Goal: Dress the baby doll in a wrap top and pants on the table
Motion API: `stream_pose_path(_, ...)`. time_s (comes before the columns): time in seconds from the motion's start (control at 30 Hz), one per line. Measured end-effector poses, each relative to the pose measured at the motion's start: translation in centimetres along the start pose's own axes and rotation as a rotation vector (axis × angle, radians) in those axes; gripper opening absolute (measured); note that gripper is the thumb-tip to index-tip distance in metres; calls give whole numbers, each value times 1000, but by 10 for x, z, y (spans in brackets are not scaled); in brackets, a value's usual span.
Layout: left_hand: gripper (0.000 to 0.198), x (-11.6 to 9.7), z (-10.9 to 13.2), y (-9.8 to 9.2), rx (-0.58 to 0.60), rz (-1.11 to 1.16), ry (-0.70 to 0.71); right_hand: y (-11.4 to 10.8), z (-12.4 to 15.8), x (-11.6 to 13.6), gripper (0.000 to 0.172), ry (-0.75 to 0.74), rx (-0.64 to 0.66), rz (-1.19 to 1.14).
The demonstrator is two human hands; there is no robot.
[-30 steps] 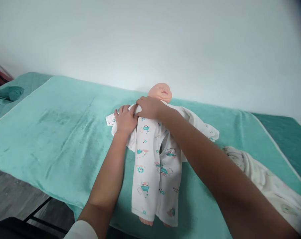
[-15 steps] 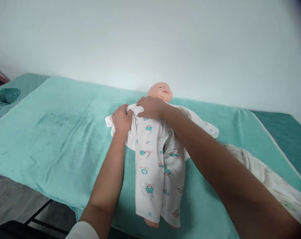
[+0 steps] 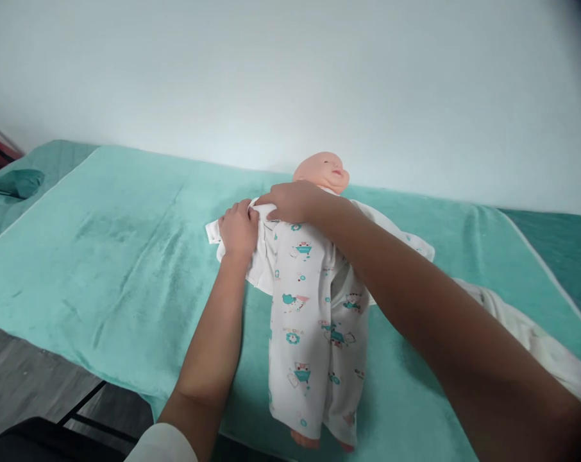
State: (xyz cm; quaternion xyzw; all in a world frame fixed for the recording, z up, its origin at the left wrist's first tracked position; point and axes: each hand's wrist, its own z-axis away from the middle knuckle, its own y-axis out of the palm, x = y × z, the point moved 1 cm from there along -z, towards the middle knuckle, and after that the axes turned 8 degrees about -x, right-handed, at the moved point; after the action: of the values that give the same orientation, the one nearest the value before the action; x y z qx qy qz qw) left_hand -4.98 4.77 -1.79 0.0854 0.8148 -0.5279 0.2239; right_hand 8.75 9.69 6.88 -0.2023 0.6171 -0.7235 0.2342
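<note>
White trousers (image 3: 300, 340) already dress the doll (image 3: 319, 171), centred on the sheet (image 3: 122, 224); your left hand (image 3: 239, 230) and right hand (image 3: 291, 202) grasp the shirt (image 3: 262, 266) at left, seemingly not yet fastened, though your hands hide much.

**Doll set crosswise on the bed, wall behind**

A wall (image 3: 290, 77) rises behind the far edge of the bed (image 3: 555, 250). A sheet (image 3: 127, 244) covers the bed's middle, stopping short of the left end, where an opening (image 3: 14, 185) sits. On the sheet lies a doll (image 3: 300, 276), head toward the far edge, feet near the near edge. The left hand (image 3: 239, 230) lies on its left side, the right hand (image 3: 288, 200) just beside, over the chest. Right of the doll, toward the near right corner, lies a cloth (image 3: 526, 327), partly behind the right forearm (image 3: 439, 301).
</note>
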Motion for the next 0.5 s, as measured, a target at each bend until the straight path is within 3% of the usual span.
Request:
stream_pose_path(0.23,45,10,0,-1,-26,85,-71,-24,26,-12,32,134,-59,122)
stream_pose_path(0.43,44,20,0,1,46,92,-137,-33,48,-20,32,229,-132,29)
stream_pose_path(0.5,46,21,0,-1,20,90,-145,-33,50,-15,32,226,-134,22)
